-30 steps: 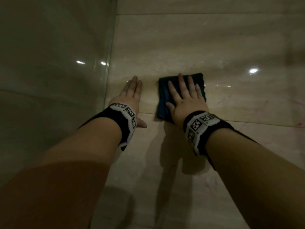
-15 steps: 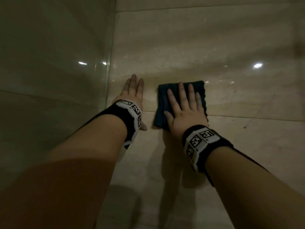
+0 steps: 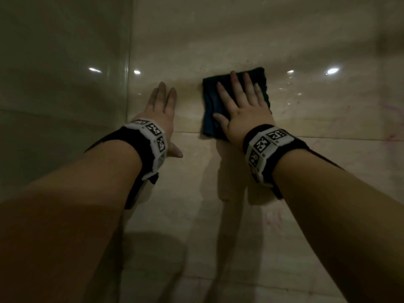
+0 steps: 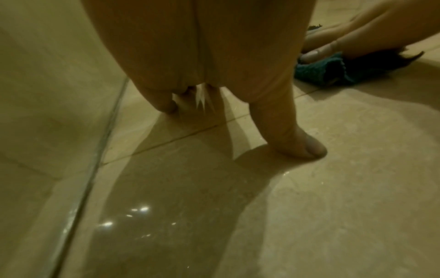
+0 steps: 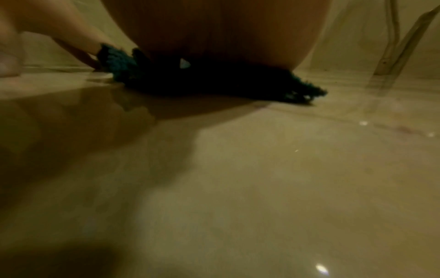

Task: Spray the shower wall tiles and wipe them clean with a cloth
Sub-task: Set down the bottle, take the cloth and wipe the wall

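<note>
Shower corner, dimly lit, as seen from the head view; the wall tiles (image 3: pixel 218 51) are shown as large, glossy, cream-beige slabs with faint veining, divided by thin grout lines, one of which is crossed by both hands; bright specks of light are mirrored in the glaze, and faint reddish streaks are seen toward the right edge. A clear glass panel (image 3: pixel 65 84) is met at the left along a vertical seam. The cloth (image 3: pixel 209 110), a dark teal, knitted or looped fabric folded to a rough rectangle with frayed edges, is laid flat against the tiles across the grout line; it is pressed there by the right hand (image 3: pixel 242 110), whose fingers are spread straight over it, nothing being clutched. The left hand (image 3: pixel 161 112) is laid flat on bare tile just beside the cloth, apart from it, fingers extended and thumb splayed, with nothing held. A black band with white coded tags is worn on each wrist.
</note>
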Motion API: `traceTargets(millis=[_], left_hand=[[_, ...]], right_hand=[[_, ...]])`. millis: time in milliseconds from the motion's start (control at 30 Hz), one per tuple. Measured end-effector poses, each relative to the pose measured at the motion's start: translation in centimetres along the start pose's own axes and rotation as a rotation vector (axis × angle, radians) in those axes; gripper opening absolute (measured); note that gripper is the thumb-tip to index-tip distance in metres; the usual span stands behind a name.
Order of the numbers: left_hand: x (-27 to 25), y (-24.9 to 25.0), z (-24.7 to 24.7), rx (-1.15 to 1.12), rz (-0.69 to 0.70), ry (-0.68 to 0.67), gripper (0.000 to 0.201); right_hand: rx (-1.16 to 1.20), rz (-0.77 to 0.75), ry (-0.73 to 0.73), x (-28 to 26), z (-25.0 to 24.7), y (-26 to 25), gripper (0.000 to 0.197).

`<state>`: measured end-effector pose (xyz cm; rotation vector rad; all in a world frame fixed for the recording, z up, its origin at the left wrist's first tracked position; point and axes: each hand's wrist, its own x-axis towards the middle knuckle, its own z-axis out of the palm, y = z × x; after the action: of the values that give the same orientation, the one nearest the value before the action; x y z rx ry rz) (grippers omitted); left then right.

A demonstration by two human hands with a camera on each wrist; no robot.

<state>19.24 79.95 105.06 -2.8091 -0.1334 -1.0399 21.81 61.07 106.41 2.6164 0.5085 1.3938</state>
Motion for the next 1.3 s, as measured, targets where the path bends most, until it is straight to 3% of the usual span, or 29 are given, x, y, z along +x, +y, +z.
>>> traceTargets(millis=[267, 400, 500, 633, 833, 1000, 1300], left_hand=[[-0.9, 0.5, 0.7, -0.117, 0.011, 0.059, 0.140], [-0.5, 3.7, 0.6, -0.111, 0.114, 0.080, 0.140], [0.2, 5.9, 0.4, -0.079, 0.158, 0.106, 0.142], [0.6, 8.3, 0.3, -0.068, 0.097, 0.113, 0.143], [0.7, 8.5, 0.7, -0.067, 0.054, 0.118, 0.142], [0.5, 8.7, 0.7, -0.077, 0.049, 0.115, 0.141], [-0.6, 9.6, 0.4, -0.127, 0.039, 0.103, 0.134]], right_hand=[[-0.043, -0.139, -0.075, -3.8, 1.4, 1.7, 0.074], [-0.084, -0.167, -0.114, -5.7, 1.5, 3.6, 0.074], [-0.077, -0.104, -0.108, -6.5, 1.4, 5.7, 0.070], [-0.047, 0.004, -0.131, -5.0, -0.5, 8.4, 0.068], [-0.009, 0.097, -0.088, -2.5, -1.8, 8.9, 0.066], [0.056, 0.133, -0.088, -4.9, -0.3, 8.0, 0.066], [0.011, 0.148, -0.230, -9.1, 1.1, 8.7, 0.072]])
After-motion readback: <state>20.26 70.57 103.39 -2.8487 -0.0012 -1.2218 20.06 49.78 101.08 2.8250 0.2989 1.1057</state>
